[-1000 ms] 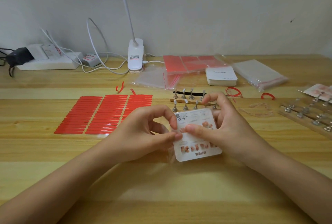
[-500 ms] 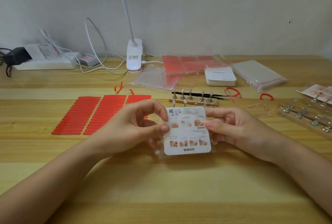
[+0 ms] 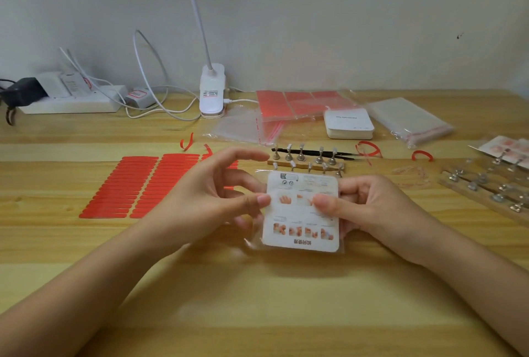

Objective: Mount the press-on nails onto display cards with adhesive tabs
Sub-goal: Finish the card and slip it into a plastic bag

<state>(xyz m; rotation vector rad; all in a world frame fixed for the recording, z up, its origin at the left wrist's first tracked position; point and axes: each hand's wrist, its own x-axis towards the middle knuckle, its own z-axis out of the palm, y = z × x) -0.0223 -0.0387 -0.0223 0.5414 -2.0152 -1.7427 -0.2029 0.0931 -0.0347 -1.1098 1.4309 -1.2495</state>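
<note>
A white display card (image 3: pixel 303 213) in a clear plastic sleeve is held upright-facing just above the table, its printed instruction side toward me. My left hand (image 3: pixel 217 199) pinches its left edge between thumb and fingers, index finger raised. My right hand (image 3: pixel 369 207) grips the right edge, thumb pressed on the card's face. Sheets of red adhesive tabs (image 3: pixel 128 187) lie to the left. A wooden nail stand with metal holders (image 3: pixel 306 159) sits just behind the card.
A second stand with holders (image 3: pixel 486 184) lies at right. Behind are a stack of white cards (image 3: pixel 349 127), clear bags (image 3: pixel 409 120), red sheets in a bag (image 3: pixel 300 104), a clip lamp (image 3: pixel 211 90), a power strip with cables (image 3: pixel 71 99), black tweezers (image 3: pixel 343 154).
The card was turned square to me and lifted slightly toward the middle. Both hands shifted from its top corner to its side edges; my left index finger has lifted.
</note>
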